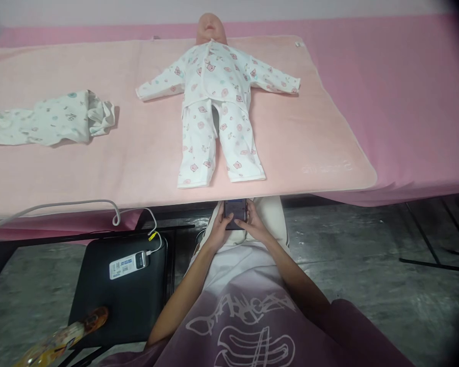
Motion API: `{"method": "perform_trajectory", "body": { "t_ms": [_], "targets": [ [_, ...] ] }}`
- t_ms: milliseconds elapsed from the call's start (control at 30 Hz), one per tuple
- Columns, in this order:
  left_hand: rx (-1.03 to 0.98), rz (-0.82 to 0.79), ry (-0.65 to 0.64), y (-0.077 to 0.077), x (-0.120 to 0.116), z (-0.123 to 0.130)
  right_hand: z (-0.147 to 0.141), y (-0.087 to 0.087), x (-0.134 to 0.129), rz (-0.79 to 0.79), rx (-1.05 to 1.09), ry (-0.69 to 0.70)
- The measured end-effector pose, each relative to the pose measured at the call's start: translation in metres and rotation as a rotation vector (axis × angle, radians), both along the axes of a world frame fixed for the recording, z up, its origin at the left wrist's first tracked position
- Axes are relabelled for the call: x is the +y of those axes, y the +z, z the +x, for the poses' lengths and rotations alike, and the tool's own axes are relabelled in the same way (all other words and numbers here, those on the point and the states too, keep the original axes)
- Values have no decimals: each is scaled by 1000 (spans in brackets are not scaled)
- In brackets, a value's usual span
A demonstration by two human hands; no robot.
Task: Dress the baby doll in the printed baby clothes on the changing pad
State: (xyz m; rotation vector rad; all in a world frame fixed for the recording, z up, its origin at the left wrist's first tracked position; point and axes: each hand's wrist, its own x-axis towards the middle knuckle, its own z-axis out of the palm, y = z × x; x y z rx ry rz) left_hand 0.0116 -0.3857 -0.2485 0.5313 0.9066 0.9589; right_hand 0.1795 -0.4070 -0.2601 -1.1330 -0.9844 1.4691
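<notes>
Both hands hold a dark phone point(235, 215) low in my lap, just below the table's front edge. My left hand point(219, 227) wraps round its left side and my right hand point(254, 223) its right side, with the thumbs over the screen. On the pink mat point(329, 137) lies a baby doll point(210, 30) on its back, arms spread. It wears a white printed top point(218, 71) and matching trousers point(202, 137). A folded white printed garment point(61, 120) lies on the mat at the left.
A black stool point(126, 306) at lower left bears a white power bank point(128, 264) with a cable point(80, 202) running over the mat's front edge. A colourful wrapped package point(61, 341) is at the bottom left. Black metal legs point(436, 263) stand at the right.
</notes>
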Motion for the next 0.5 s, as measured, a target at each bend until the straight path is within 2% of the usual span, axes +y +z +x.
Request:
{"method": "perform_trajectory", "body": {
  "t_ms": [133,267,367,500],
  "targets": [
    [-139,-17,-37,5,0,-1,-9,1,4,-24,-22,-45],
    [-143,-23,-33,8,1,-2,-9,3,5,-28,-39,-55],
    [-133,-32,-27,6,1,-3,2,1,4,-25,-22,-4],
    [-150,-25,-39,2,1,-3,19,-10,3,1,9,106]
  ]
}}
